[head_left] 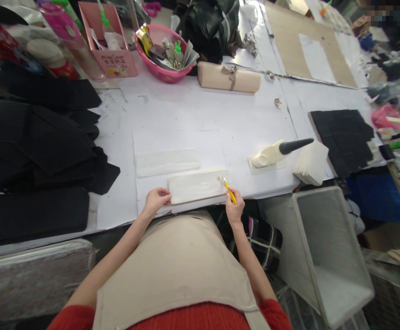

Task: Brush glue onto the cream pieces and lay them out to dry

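In my right hand (234, 207) is a small brush (230, 192) with a yellow handle. Its bristles rest near the right end of a white rectangular panel (196, 187), whose top looks wet and streaked. My left hand (157, 200) has its fingers closed at the panel's left edge, by the near corner. Just beyond lies a second white strip (167, 162), also streaked. Off to the right, a cream bottle (268, 154) with a long black nozzle lies on its side on a small clear sheet.
Black cut pieces (41, 142) are heaped on the left. A pink basin (165, 75) of small items and a tied beige roll (229, 77) stand at the back. Rightward are a stack of white pieces (311, 162), a black stack (342, 140) and a large bin (340, 256) below the table edge.
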The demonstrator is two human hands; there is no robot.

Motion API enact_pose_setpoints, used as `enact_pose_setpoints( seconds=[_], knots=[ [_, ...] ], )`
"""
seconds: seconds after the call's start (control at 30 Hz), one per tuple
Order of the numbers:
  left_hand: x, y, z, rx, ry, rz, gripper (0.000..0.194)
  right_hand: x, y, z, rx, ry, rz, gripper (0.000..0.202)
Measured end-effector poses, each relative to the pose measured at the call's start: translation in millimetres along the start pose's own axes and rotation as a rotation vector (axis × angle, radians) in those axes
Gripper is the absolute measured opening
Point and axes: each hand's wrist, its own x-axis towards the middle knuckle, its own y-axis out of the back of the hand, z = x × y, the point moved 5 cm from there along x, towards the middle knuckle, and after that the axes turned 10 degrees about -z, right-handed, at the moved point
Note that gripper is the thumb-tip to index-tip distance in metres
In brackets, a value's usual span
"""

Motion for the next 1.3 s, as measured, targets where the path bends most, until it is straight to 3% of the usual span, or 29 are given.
enact_pose_setpoints(
  seconds=[0.07,0.17,0.3,0.47,0.6,0.7,0.83,0.9,1.07,1.2,1.3],
  knots=[
    [0.8,0.0,-1.3,-0.003,0.007,-0.004,0.029,-3.0,1.8,-9.7,-0.164,0.075,-0.026,0.024],
    [1.5,0.1,-1.8,-0.013,0.016,-0.014,0.028,-17.7,-21.4,-37.0,-0.285,0.207,-0.206,0.025],
    [1.3,0.9,-1.3,-0.048,0.036,-0.035,0.027,-45.0,-61.3,-74.0,-0.101,0.387,-0.516,0.025],
    [0.1,2.5,-0.5,-0.043,0.042,-0.059,0.029,-59.9,-74.1,-83.2,0.167,0.297,-0.668,0.022],
    [1.0,2.8,-0.4,-0.018,0.021,-0.059,0.026,-59.5,-54.8,-61.6,0.253,0.088,-0.551,0.02],
    [2.3,2.7,-0.5,0.0,0.007,-0.043,0.023,-53.9,-21.7,-37.5,0.224,-0.05,-0.317,0.021],
    [3.6,2.6,-1.5,0.046,-0.019,-0.023,0.023,-44.8,21.0,-23.3,-0.033,-0.045,-0.006,0.022],
    [3.9,3.0,-2.2,0.082,-0.042,-0.009,0.023,-38.5,24.2,-25.1,-0.151,0.021,0.006,0.023],
    [3.2,2.8,-2.9,0.134,-0.079,0.0,0.024,-21.5,9.4,-26.9,-0.341,0.089,-0.031,0.027],
    [2.6,2.2,-3.4,0.099,-0.073,-0.005,0.027,-13.1,5.4,-27.5,-0.26,0.135,-0.183,0.028],
    [2.3,2.1,-5.7,0.068,-0.055,-0.006,0.028,-3.1,17.8,-23.7,-0.189,0.132,-0.109,0.026]
  ],
)
